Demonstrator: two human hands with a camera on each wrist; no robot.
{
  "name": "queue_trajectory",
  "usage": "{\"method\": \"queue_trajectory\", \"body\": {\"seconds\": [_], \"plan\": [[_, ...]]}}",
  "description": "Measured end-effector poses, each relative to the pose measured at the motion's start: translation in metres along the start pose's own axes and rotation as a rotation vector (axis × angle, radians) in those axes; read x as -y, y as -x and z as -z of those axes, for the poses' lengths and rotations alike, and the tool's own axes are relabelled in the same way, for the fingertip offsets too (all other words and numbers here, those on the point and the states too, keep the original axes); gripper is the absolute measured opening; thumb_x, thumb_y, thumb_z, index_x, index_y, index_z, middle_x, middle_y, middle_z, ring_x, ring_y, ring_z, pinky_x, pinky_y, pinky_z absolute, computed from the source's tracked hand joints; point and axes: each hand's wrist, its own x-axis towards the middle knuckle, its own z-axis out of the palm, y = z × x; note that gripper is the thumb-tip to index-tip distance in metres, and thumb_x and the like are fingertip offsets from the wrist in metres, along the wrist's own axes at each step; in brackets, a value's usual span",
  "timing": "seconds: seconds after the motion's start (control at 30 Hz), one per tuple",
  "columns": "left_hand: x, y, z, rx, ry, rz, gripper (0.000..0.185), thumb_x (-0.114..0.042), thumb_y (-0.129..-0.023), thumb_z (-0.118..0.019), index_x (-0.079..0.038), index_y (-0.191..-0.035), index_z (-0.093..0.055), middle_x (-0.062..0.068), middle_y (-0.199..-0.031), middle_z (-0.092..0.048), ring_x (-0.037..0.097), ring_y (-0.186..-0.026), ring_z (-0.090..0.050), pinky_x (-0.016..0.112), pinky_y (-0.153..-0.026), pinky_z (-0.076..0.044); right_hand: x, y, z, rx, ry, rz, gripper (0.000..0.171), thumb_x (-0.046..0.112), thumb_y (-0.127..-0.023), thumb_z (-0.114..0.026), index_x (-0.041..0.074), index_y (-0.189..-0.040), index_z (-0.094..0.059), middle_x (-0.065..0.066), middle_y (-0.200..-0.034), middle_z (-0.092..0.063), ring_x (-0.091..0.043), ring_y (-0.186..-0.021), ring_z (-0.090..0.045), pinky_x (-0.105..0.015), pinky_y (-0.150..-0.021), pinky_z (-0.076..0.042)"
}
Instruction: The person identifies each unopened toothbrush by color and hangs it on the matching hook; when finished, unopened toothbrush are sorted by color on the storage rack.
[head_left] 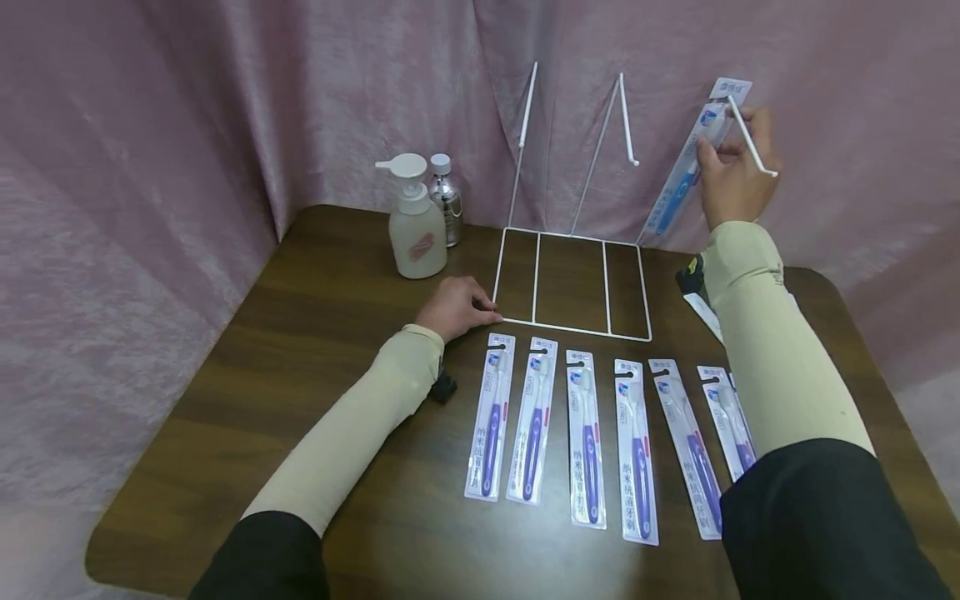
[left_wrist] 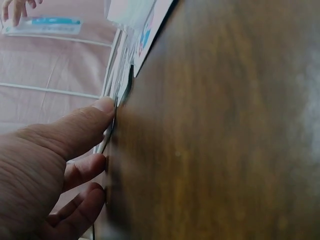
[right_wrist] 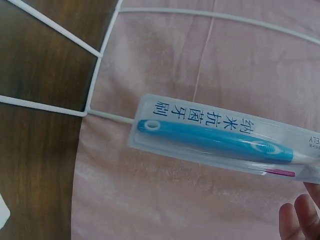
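Observation:
A white wire display rack (head_left: pixel 577 331) stands at the back of the table, its three prongs rising in front of the curtain. My left hand (head_left: pixel 459 307) pinches the rack's front left corner between thumb and fingers. Up at the right-hand prong (head_left: pixel 752 143), my right hand (head_left: pixel 738 185) grips a packaged blue toothbrush (head_left: pixel 681 182). The pack tilts, its header card uppermost and overlapping the prong's near-vertical wire in the head view. In the right wrist view, the blue handle (right_wrist: pixel 215 141) shows through clear plastic, and only a few fingertips (right_wrist: pixel 305 215) appear.
Several packaged purple toothbrushes (head_left: pixel 533 425) lie in a row in front of the rack, the rightmost partly behind my right arm. A pump bottle (head_left: pixel 417 237) and a silver bottle (head_left: pixel 447 200) stand left of the rack. A pink curtain (head_left: pixel 360 92) hangs behind the table.

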Motion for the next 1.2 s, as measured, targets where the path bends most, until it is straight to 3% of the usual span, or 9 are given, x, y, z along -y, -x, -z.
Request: {"method": "queue_trajectory", "body": {"seconds": [0.13,0.4,0.53,0.7,0.87,0.93,1.0,1.1,1.2], "plan": [[-0.006,-0.002,-0.004,0.009,-0.015,-0.028,0.017,-0.03,-0.088,-0.09,-0.014,-0.094,-0.087,-0.001,-0.1,-0.073,0.017,-0.099,-0.066,0.032,-0.091,-0.052,-0.005,-0.003,0.007,-0.034,0.043,-0.006,0.038,0.039,-0.095,-0.078,0.051,-0.126,-0.061,0.008,-0.107,-0.079,0.006,-0.089,-0.066,-0.016,-0.078,-0.046],[-0.004,-0.002,0.006,0.016,-0.013,0.004,0.02,-0.032,-0.089,-0.088,-0.014,-0.096,-0.086,0.0,-0.105,-0.073,0.02,-0.104,-0.064,0.035,-0.097,-0.05,0.007,0.003,0.022,-0.033,0.09,0.002,0.045,0.039,-0.094,-0.078,0.051,-0.133,-0.059,0.005,-0.12,-0.078,0.006,-0.096,-0.068,-0.017,-0.089,-0.046],[0.002,-0.002,0.011,-0.004,-0.012,0.019,0.02,-0.032,-0.088,-0.089,-0.014,-0.097,-0.086,0.001,-0.105,-0.072,0.022,-0.103,-0.063,0.036,-0.096,-0.05,0.007,0.018,0.054,0.02,0.089,0.033,0.037,0.035,-0.096,-0.078,0.042,-0.131,-0.066,0.009,-0.109,-0.077,0.008,-0.082,-0.062,-0.014,-0.077,-0.046],[0.009,-0.002,0.018,-0.02,-0.008,0.03,0.023,-0.031,-0.088,-0.089,-0.012,-0.099,-0.086,0.004,-0.105,-0.072,0.023,-0.103,-0.064,0.037,-0.096,-0.051,-0.014,0.05,0.116,0.248,0.217,0.087,0.031,0.038,-0.099,-0.073,0.024,-0.127,-0.074,0.021,-0.098,-0.068,0.004,-0.074,-0.057,-0.014,-0.066,-0.042],[0.014,-0.001,0.029,-0.03,-0.003,0.038,0.023,-0.029,-0.088,-0.089,-0.009,-0.1,-0.085,0.006,-0.107,-0.072,0.025,-0.105,-0.065,0.039,-0.097,-0.051,-0.067,0.088,0.166,0.552,0.462,0.132,0.041,0.04,-0.104,-0.067,0.009,-0.13,-0.071,-0.013,-0.105,-0.074,-0.026,-0.087,-0.064,-0.037,-0.069,-0.046],[0.015,0.0,0.032,-0.032,-0.003,0.039,0.023,-0.028,-0.087,-0.09,-0.009,-0.1,-0.085,0.007,-0.106,-0.073,0.026,-0.104,-0.065,0.04,-0.097,-0.051,-0.091,0.101,0.178,0.662,0.546,0.126,0.044,0.039,-0.104,-0.068,0.006,-0.132,-0.069,-0.023,-0.105,-0.071,-0.037,-0.09,-0.063,-0.048,-0.07,-0.046],[0.018,0.002,0.036,-0.036,-0.008,0.044,0.023,-0.028,-0.088,-0.09,-0.009,-0.1,-0.085,0.007,-0.105,-0.073,0.026,-0.103,-0.065,0.04,-0.095,-0.052,-0.114,0.109,0.184,0.78,0.589,0.117,0.047,0.035,-0.102,-0.072,0.001,-0.134,-0.067,-0.023,-0.101,-0.07,-0.04,-0.089,-0.062,-0.052,-0.071,-0.047],[0.021,0.003,0.04,-0.04,-0.019,0.051,0.024,-0.029,-0.088,-0.09,-0.009,-0.1,-0.085,0.007,-0.105,-0.073,0.026,-0.103,-0.065,0.04,-0.094,-0.052,-0.139,0.118,0.188,0.929,0.599,0.083,0.053,0.03,-0.1,-0.076,-0.002,-0.14,-0.062,-0.015,-0.096,-0.069,-0.034,-0.084,-0.061,-0.045,-0.068,-0.049],[0.024,0.004,0.044,-0.045,-0.037,0.057,0.025,-0.029,-0.088,-0.089,-0.009,-0.101,-0.085,0.008,-0.107,-0.073,0.027,-0.105,-0.066,0.041,-0.096,-0.052,-0.153,0.123,0.186,0.999,0.561,0.049,0.06,0.028,-0.099,-0.077,-0.003,-0.145,-0.057,-0.011,-0.095,-0.068,-0.03,-0.083,-0.06,-0.038,-0.066,-0.049]]}}
